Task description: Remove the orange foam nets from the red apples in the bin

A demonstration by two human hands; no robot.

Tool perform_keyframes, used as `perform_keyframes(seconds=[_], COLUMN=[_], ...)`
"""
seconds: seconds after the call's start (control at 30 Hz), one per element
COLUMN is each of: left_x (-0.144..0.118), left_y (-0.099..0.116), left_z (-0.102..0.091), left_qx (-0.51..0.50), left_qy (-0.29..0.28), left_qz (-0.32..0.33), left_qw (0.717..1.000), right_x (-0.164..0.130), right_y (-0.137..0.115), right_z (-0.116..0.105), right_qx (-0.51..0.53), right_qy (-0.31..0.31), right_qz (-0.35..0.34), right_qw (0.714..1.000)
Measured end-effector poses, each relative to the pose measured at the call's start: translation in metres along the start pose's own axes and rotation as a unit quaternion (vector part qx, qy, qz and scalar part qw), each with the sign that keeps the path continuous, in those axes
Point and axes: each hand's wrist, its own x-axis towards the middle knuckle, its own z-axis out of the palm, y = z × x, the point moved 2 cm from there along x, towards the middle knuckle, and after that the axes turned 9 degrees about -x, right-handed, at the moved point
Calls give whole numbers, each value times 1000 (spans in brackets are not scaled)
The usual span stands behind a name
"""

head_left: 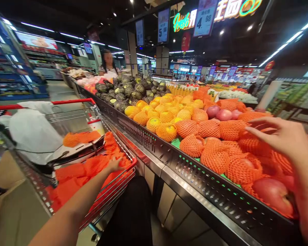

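Beneath the right hand (284, 138) lie netted apples (242, 167).

The shop was dim overhead, with a dark ceiling broken by strip lights (284, 48) and small spotlights (222, 32). A neon sign (184, 20) glowed and bloomed slightly. The fruit (210, 130) was brightly and evenly lit, its orange strongly saturated, with only soft shadows. The wide lens bent straight lines and stretched things at the edges. The right hand (282, 138) was a little blurred; the far background was soft.
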Motion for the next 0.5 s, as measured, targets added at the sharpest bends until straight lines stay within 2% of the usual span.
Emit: perform_keyframes(seconds=[0.1,0.17,0.27,0.37,0.43,0.5], left_x=[7,9,6,-1,-4,-5], left_y=[-17,-29,-45,-60,-71,-82], left_z=[-3,-12,-31,-52,-63,-69], left_qx=[5,7,13,19,10,-6], left_qy=[6,13,36,59,74,82], left_qz=[41,62,81,75,62,58], left_qw=[999,998,996,995,995,995], right_x=[-2,-1,1,0,0,2], right_y=[-26,-37,-48,-59,-66,-72], right_z=[-6,0,22,48,59,66], right_qx=[31,37,-36,-176,-231,-250], right_qy=[25,-1,-129,-275,-319,-332], right_qz=[-65,-98,-75,-35,-5,28], right_qw=[997,994,988,944,919,909])
